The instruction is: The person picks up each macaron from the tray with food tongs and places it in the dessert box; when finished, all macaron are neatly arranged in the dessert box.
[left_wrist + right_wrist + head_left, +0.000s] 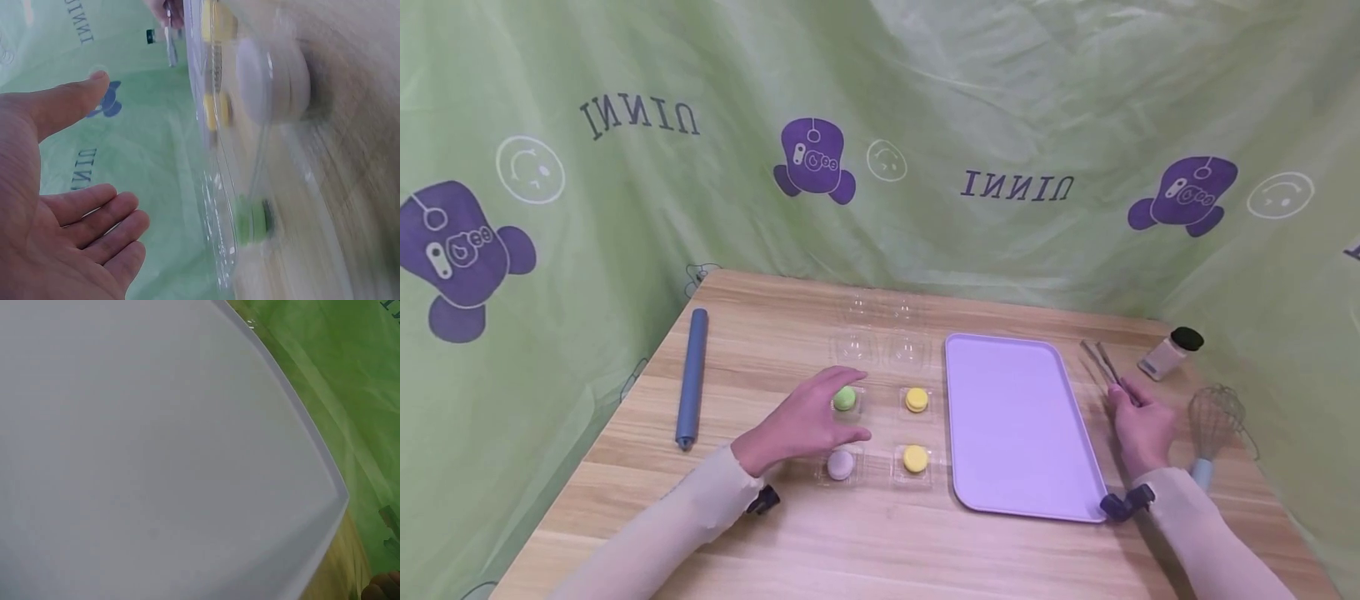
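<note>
Gripped metal tongs (1103, 364) in the right hand (1142, 422), right of the purple tray (1022, 425); parted thumb and fingers of the left hand (805, 423), grasping nothing, near the green macaron (846, 398) and the lilac macaron (840, 464); counted these with two yellow macarons (916, 458), on clear bases (901, 477) left of the tray; seemingly reached the step of taking up the tongs; next called, by judgement, for carrying the tongs across the tray and pinching one macaron gently

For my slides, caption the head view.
Left hand near a green macaron; right hand holding metal tongs beside the purple tray.
</note>
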The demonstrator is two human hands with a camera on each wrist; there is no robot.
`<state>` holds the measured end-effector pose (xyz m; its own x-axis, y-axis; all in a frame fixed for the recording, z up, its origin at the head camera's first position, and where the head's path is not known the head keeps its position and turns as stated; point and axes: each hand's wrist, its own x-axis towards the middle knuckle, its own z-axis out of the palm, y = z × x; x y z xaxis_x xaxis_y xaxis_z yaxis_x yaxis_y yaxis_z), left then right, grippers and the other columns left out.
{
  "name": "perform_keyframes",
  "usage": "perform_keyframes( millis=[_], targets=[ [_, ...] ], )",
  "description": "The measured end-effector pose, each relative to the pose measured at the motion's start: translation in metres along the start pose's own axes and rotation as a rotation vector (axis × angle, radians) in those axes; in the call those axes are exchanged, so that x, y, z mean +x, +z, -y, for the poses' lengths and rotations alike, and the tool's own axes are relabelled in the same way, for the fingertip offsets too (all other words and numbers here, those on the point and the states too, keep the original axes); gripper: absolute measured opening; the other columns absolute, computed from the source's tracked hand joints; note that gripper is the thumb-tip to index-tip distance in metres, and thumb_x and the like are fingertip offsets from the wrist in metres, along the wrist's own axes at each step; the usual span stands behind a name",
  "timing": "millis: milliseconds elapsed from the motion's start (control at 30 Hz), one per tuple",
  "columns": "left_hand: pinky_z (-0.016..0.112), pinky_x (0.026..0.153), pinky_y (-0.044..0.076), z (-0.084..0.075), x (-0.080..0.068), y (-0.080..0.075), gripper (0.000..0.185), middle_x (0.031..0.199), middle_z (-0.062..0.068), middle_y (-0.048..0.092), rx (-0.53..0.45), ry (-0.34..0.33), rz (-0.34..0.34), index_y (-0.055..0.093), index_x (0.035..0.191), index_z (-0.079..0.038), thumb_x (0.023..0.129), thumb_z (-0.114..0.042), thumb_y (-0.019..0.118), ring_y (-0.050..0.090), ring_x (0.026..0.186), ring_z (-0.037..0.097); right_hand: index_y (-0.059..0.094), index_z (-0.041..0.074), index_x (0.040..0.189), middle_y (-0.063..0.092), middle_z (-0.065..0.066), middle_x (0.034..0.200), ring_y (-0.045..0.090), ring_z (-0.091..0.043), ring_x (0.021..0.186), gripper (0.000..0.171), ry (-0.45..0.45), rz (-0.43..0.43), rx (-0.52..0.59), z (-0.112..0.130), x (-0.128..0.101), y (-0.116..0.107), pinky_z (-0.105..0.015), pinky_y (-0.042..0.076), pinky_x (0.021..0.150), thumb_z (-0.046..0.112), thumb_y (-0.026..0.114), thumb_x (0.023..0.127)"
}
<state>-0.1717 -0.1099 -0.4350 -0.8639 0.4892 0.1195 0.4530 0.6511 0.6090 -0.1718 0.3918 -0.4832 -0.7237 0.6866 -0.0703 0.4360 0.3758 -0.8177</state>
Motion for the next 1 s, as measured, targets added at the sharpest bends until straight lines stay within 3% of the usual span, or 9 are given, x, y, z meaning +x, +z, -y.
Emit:
perform_keyframes(
  millis=[300, 400, 500, 567, 633, 733, 800, 867, 1000],
  targets=[
    [0.056, 0.119, 0.042, 0.027, 0.007, -0.023, 0.085, 0.152, 0.01, 0.053, -0.02, -0.033, -0.091, 0.05, 0.148, -0.011, 0.077, -0.041, 0.087, 0.051, 0.14, 0.035, 0.05, 0.02, 0.147, 0.049, -0.011, 0.151, 0.043, -0.027, 0.148, 0.056, 0.048, 0.017, 0.041, 0.0, -0.001, 0.005, -0.04, 0.032, 0.126, 0.048, 0.056, 0.1],
    [0.057, 0.119, 0.041, 0.034, 0.015, -0.033, 0.083, 0.152, 0.01, 0.053, -0.038, -0.037, -0.118, 0.05, 0.148, -0.011, 0.078, -0.04, 0.086, 0.05, 0.14, 0.036, 0.05, 0.022, 0.148, 0.05, -0.01, 0.151, 0.05, -0.018, 0.142, 0.056, 0.065, 0.021, 0.041, -0.001, -0.002, 0.006, -0.034, 0.038, 0.122, 0.048, 0.057, 0.099],
    [0.056, 0.118, 0.042, 0.039, 0.025, -0.042, 0.082, 0.15, 0.01, 0.055, -0.036, -0.039, -0.139, 0.051, 0.147, -0.01, 0.079, -0.042, 0.085, 0.051, 0.139, 0.035, 0.052, 0.021, 0.147, 0.053, -0.01, 0.148, 0.065, 0.005, 0.111, 0.055, 0.062, 0.018, 0.029, -0.003, -0.004, 0.008, -0.017, 0.049, 0.105, 0.047, 0.058, 0.099],
    [0.056, 0.118, 0.042, 0.042, 0.032, -0.046, 0.082, 0.149, 0.011, 0.055, -0.031, -0.05, -0.143, 0.051, 0.146, -0.009, 0.08, -0.043, 0.085, 0.051, 0.139, 0.035, 0.054, 0.021, 0.146, 0.056, -0.01, 0.144, 0.058, 0.018, 0.087, 0.053, 0.054, 0.006, 0.017, -0.005, -0.006, 0.008, -0.008, 0.049, 0.092, 0.046, 0.059, 0.099],
    [0.056, 0.118, 0.042, 0.044, 0.04, -0.05, 0.081, 0.15, 0.012, 0.055, -0.023, -0.058, -0.138, 0.051, 0.146, -0.009, 0.08, -0.044, 0.084, 0.05, 0.14, 0.036, 0.055, 0.019, 0.145, 0.057, -0.011, 0.142, 0.053, 0.021, 0.078, 0.053, 0.042, -0.006, 0.012, -0.006, -0.007, 0.008, -0.006, 0.048, 0.088, 0.044, 0.061, 0.098],
    [0.056, 0.119, 0.041, 0.049, 0.05, -0.054, 0.081, 0.152, 0.014, 0.053, -0.018, -0.074, -0.12, 0.05, 0.147, -0.007, 0.082, -0.043, 0.082, 0.048, 0.142, 0.037, 0.055, 0.02, 0.145, 0.056, -0.009, 0.144, 0.064, 0.01, 0.105, 0.053, 0.044, -0.014, 0.004, -0.006, -0.008, 0.009, -0.015, 0.048, 0.105, 0.043, 0.061, 0.098],
    [0.055, 0.12, 0.04, 0.053, 0.056, -0.056, 0.082, 0.152, 0.015, 0.052, -0.015, -0.086, -0.107, 0.049, 0.148, -0.006, 0.083, -0.043, 0.081, 0.047, 0.143, 0.037, 0.054, 0.018, 0.145, 0.054, -0.01, 0.146, 0.061, -0.007, 0.128, 0.052, 0.035, -0.014, 0.011, -0.006, -0.008, 0.01, -0.027, 0.046, 0.115, 0.039, 0.061, 0.098],
    [0.055, 0.121, 0.039, 0.057, 0.062, -0.058, 0.082, 0.153, 0.015, 0.052, -0.016, -0.102, -0.099, 0.048, 0.148, -0.005, 0.083, -0.044, 0.08, 0.046, 0.144, 0.037, 0.053, 0.018, 0.146, 0.053, -0.01, 0.149, 0.051, -0.021, 0.142, 0.051, 0.023, -0.012, 0.0, -0.005, -0.009, 0.011, -0.035, 0.04, 0.121, 0.036, 0.061, 0.099],
    [0.055, 0.122, 0.038, 0.063, 0.071, -0.064, 0.083, 0.154, 0.015, 0.05, -0.023, -0.117, -0.098, 0.046, 0.149, -0.005, 0.085, -0.045, 0.078, 0.045, 0.145, 0.037, 0.053, 0.014, 0.146, 0.053, -0.014, 0.149, 0.049, -0.033, 0.142, 0.051, -0.036, -0.01, -0.028, -0.005, -0.009, 0.01, -0.043, 0.038, 0.122, 0.027, 0.062, 0.098]
  ],
)
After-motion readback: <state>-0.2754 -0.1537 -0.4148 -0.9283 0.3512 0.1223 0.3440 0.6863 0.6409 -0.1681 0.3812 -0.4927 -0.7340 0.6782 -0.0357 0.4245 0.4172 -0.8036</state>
